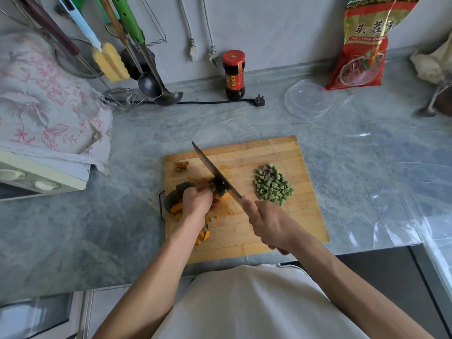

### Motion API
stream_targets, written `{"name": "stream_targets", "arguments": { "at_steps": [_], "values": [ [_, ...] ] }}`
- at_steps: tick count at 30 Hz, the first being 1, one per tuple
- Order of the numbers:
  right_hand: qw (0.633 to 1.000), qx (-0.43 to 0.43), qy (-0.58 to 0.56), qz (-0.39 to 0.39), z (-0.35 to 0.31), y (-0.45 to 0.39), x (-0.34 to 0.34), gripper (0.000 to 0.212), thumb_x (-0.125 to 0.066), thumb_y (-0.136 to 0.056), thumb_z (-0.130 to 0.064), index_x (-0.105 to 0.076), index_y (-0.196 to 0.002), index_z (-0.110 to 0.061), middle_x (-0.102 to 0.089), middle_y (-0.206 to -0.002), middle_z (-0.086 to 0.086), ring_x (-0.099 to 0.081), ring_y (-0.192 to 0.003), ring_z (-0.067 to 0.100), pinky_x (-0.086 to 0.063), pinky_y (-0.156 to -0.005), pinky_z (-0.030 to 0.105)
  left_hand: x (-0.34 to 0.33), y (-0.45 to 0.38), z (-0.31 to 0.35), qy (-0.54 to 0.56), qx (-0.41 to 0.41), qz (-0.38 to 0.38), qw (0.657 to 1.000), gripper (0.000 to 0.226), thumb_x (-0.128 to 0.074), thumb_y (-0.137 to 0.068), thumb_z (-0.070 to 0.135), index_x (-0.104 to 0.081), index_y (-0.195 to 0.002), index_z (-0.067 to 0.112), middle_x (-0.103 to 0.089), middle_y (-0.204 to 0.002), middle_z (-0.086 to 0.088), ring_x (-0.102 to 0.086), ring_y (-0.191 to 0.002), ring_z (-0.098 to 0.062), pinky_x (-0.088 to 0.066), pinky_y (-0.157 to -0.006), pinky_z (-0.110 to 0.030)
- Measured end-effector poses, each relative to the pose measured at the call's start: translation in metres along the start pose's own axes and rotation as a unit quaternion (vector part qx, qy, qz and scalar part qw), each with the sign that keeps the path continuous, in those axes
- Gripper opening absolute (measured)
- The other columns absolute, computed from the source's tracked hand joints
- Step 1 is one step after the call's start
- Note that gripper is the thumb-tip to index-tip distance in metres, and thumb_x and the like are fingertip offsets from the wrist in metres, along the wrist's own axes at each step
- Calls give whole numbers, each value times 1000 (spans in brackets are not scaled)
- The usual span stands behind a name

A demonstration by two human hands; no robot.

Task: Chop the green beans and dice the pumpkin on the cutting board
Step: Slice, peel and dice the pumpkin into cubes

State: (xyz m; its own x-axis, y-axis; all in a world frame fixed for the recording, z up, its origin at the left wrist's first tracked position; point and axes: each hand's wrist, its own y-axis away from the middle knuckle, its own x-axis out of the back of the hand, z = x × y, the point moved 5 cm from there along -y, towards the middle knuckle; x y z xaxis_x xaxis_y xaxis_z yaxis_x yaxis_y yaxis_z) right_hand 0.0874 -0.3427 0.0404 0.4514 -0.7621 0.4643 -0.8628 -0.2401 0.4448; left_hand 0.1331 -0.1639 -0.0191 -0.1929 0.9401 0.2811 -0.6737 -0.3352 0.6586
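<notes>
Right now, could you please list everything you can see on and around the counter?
board: one, wooden, counter centre
beans: one pile, green, chopped, board's right side
pumpkin: one chunk plus cut pieces, orange with dark skin, board's left edge
knife: one, dark blade, on the pumpkin
jar: one, dark with red cap, by the wall
lid: one, clear, right of the jar
bag: one, red and gold, against the wall
ladles: two, metal, hanging at left
strainer: one, wire, below them
cloth: one, floral, far left
left hand: holds the pumpkin
right hand: grips the knife handle
</notes>
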Motion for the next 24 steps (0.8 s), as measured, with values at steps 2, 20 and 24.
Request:
{"name": "stream_targets", "arguments": {
  "at_steps": [2,20,24],
  "values": [
    [1000,-9,-5,-11,1,-2,0,65,-25,-102,-58,-50,-77,-4,-48,-62,14,-48,-45,24,-40,-34,27,0,0,0,1,-5,8,1000,21,-61,-97,22,-70,-86,7,-70,-70,-5,-63,-58,-14,-50,-52,-23],
    [1000,-22,7,8,16,-11,-14,59,-25,-104,-56,-47,-71,-13,-50,-60,1,-48,-52,17,-45,-54,34,-3,-10,11,-78,-40,25,996,16,-60,-96,21,-70,-86,12,-75,-82,-7,-74,-69,-23,-62,-63,-34],
    [999,-40,7,-11,17,-13,-12,70,-24,-103,-57,-57,-89,2,-54,-68,7,-49,-55,17,-36,-44,19,-1,-13,10,-55,-26,11,998,14,-63,-97,22,-69,-88,12,-74,-81,-6,-73,-63,-18,-60,-57,-30]
  ]
}}
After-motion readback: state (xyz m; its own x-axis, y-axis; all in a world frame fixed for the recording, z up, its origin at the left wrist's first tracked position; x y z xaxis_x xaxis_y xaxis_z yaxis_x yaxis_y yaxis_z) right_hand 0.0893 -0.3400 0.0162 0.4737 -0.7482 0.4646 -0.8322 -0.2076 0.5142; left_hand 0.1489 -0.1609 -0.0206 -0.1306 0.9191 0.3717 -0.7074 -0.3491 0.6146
